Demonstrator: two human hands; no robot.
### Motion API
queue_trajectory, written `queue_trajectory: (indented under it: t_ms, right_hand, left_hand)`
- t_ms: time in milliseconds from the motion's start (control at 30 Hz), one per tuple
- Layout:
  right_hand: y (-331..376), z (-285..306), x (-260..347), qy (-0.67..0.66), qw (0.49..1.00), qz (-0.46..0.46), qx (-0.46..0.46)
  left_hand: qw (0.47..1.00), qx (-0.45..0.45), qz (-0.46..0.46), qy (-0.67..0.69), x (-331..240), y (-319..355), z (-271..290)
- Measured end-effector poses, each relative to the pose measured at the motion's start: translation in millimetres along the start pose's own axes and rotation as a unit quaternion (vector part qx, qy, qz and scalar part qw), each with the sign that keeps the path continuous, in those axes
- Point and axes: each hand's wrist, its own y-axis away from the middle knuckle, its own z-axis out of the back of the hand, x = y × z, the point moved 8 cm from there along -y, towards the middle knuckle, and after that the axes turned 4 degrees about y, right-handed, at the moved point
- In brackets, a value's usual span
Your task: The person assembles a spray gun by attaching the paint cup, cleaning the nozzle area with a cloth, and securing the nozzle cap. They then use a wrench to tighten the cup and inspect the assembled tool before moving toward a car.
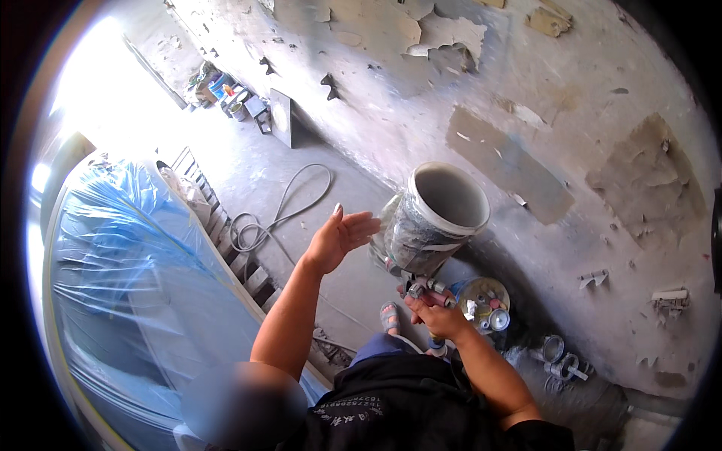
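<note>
My right hand (444,319) grips a spray gun (429,290) in front of my body, its metal head pointing away from me. Some of the gun is hidden behind my fingers. My left hand (340,237) is raised with fingers stretched out and thumb up, holding nothing. Its fingertips come close to a tall paint-stained bucket (421,225) in the view; whether they touch it I cannot tell. The bucket's round top shows a pale rim and grey inside.
On the left, blue plastic sheeting (128,233) covers a large vehicle-like body. A grey hose (280,219) loops across the floor. Small containers and lids crowd a round drum top (498,289) at my right. Peeling wall (526,98) runs along the right; several items (237,105) stand far off.
</note>
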Motion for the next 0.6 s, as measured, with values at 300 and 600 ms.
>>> queue_trajectory:
  t_ms: [300,600]
  right_hand:
    - [-10,6,3,0.015,0.999,-0.009,-0.038]
    - [-23,18,7,-0.004,0.993,0.076,-0.086]
  left_hand:
    - [1.000,0.019,0.005,0.011,-3,-18,-2]
    - [0.957,0.074,-0.050,0.276,-23,-14,-32]
